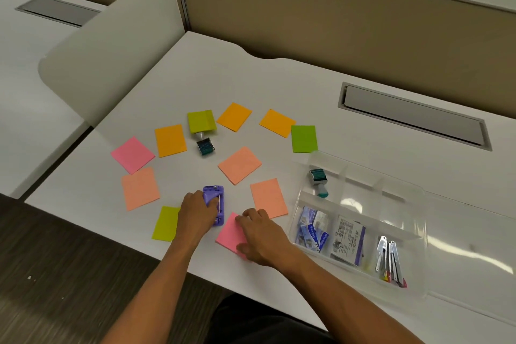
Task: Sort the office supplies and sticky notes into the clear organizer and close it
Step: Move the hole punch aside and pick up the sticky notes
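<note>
Left of the clear organizer (360, 220), the left hand (195, 211) grips a rigid purple stapler (214, 198) by its sides; the right hand (258, 233) presses flat, relaxed fingers (252, 215) on a flimsy pink note (230, 233).

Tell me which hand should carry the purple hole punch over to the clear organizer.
Left. The left hand already grips the purple hole punch, while the right hand rests flat on a pink sticky note. The clear organizer lies to the right, so the left arm would have to cross over.
</note>
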### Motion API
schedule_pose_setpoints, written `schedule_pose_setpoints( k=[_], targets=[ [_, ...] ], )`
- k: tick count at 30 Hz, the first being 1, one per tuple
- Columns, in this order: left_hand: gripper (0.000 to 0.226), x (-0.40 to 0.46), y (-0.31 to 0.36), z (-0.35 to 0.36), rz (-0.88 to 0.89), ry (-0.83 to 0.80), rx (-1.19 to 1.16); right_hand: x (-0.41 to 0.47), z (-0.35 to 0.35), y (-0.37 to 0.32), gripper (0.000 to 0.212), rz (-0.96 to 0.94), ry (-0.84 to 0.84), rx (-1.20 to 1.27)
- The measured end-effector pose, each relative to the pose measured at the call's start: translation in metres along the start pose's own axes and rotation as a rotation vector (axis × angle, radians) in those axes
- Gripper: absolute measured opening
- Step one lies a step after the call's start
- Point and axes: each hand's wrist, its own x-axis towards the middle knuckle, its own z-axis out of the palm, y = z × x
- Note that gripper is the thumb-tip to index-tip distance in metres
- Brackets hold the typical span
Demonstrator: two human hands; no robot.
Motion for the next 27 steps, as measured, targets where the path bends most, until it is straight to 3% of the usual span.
schedule_pose_setpoints(
  k=[6, 12, 19, 27],
  targets=[
    [0.019, 0.006, -0.008, 0.010, 0.015, -0.054, -0.067, -0.002, 0.003, 0.005, 0.062, -0.009, 0.014, 0.031],
    [0.028, 0.003, -0.011, 0.002, 0.046, 0.085, -0.134, 0.005, -0.005, 0.011, 0.062, 0.041, 0.057, 0.185],
    [0.032, 0.027, -0.003, -0.015, 0.136, 0.125, -0.135, 0.022, -0.024, 0.018, 0.065, 0.117, 0.104, 0.166],
    [0.059, 0.088, 0.027, -0.025, 0.263, 0.066, -0.042, 0.035, -0.021, 0.026, 0.066, 0.304, 0.162, 0.029]
  ],
)
